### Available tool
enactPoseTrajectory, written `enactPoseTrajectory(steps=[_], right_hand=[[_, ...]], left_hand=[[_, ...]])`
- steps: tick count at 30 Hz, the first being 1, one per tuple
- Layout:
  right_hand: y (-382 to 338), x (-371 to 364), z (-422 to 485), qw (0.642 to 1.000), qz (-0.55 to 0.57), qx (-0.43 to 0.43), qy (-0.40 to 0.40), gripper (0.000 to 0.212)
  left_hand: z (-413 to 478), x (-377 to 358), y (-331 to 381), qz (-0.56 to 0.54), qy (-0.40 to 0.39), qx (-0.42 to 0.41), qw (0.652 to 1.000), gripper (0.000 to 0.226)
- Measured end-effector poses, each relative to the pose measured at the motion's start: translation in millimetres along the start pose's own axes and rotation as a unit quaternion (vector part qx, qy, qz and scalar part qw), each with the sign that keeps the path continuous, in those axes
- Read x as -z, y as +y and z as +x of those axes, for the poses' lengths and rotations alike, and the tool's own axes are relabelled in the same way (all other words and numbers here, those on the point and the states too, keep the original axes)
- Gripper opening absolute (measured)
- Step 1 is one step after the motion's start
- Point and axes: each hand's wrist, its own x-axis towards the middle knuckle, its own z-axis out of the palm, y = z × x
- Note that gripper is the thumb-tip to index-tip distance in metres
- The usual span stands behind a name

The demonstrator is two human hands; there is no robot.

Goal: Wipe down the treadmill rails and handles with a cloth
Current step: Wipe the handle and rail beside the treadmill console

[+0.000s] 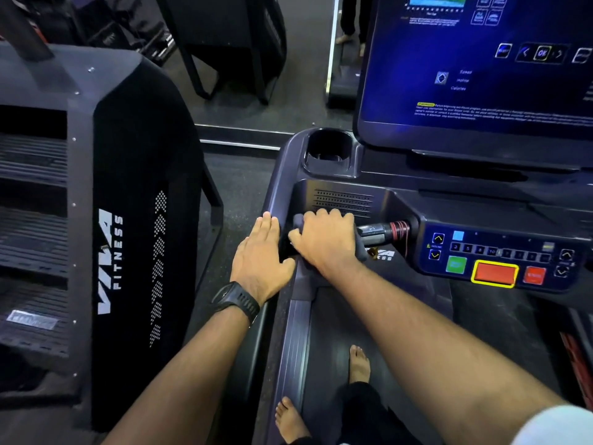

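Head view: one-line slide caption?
Right hand presses a dark cloth onto the treadmill handle; left hand rests flat alongside.

A black stair-climber machine (106, 220) marked VIVA FITNESS stands on the left. A mirror (263, 59) lines the far wall.

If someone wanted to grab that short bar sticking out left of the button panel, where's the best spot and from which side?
Grip the bare middle of the short handle, between the right hand with its cloth and the red-wound end. Come from above and wrap the fingers around: it lies level and looks round, with open space beneath.
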Motion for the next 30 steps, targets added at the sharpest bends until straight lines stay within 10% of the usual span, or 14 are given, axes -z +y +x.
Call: enactPoseTrajectory(steps=[5, 18, 25, 30], right_hand=[[21, -33, -29, 0.989, -0.013, 0.092, 0.116, 0.047], [7, 8, 12, 0.999, 0.013, 0.026, -0.024, 0.045], [13, -23, -35, 0.994, -0.033, 0.072, 0.071, 0.027], [11, 10, 23, 0.993, 0.048, -0.003, -0.108, 0.040]], left_hand=[[2, 1, 1, 0.005, -0.005, -0.001, 1.000, 0.088], [0, 4, 1, -0.005, -0.010, 0.004, 1.000, 0.089], [0, 3, 1, -0.012, -0.004, 0.005, 1.000, 0.086], [-1, 2, 0, -0.010, -0.004, 0.004, 1.000, 0.089]])
